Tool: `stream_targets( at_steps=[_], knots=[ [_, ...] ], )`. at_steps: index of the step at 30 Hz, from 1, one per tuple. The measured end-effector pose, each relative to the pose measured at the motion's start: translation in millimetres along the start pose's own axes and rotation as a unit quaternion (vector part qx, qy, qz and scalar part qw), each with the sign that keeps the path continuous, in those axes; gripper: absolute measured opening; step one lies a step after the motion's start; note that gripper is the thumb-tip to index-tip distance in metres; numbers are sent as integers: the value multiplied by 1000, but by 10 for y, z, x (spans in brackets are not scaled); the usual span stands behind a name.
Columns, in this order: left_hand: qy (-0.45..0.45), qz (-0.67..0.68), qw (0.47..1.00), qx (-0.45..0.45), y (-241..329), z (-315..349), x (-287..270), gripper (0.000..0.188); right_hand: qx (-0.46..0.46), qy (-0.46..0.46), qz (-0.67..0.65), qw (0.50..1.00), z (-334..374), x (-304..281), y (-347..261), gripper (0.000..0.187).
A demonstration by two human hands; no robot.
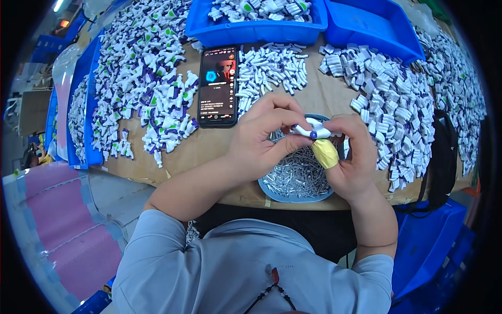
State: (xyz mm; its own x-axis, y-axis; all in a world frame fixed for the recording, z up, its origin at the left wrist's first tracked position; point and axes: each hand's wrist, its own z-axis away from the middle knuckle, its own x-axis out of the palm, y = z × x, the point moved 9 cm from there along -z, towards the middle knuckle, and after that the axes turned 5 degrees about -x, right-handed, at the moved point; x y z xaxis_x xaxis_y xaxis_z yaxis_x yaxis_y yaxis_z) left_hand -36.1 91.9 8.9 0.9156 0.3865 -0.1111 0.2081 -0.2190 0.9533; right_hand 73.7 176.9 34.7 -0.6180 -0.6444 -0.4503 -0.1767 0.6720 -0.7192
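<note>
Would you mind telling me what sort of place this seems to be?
Probably a small-parts assembly bench in a toy workshop: heaps of identical white plastic parts cover the cardboard-topped table, blue bins hold more, and both hands fit a piece above a dish of metal pins.

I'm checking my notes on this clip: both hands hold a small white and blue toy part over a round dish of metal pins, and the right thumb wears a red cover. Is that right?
Not quite. The cover on the thumb of the right hand is yellow, not red, as the head view shows. The rest stands: the right hand and the left hand hold a small white and blue toy part over a round dish of metal pins.
</note>
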Motion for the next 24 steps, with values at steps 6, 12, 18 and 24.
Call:
stream_targets(
  at_steps=[6,12,18,24],
  knots=[
    [29,-151,984,86,270,-27,-4,35,70,-32,-132,988,102,35,180,29],
    [33,-184,974,131,333,10,32,43,203,18,-283,937,166,82,246,23],
    [63,-201,967,142,354,17,-12,43,188,2,-270,944,207,149,220,24],
    [74,-193,968,143,351,53,-31,43,184,9,-272,945,222,170,224,23]
  ],
)
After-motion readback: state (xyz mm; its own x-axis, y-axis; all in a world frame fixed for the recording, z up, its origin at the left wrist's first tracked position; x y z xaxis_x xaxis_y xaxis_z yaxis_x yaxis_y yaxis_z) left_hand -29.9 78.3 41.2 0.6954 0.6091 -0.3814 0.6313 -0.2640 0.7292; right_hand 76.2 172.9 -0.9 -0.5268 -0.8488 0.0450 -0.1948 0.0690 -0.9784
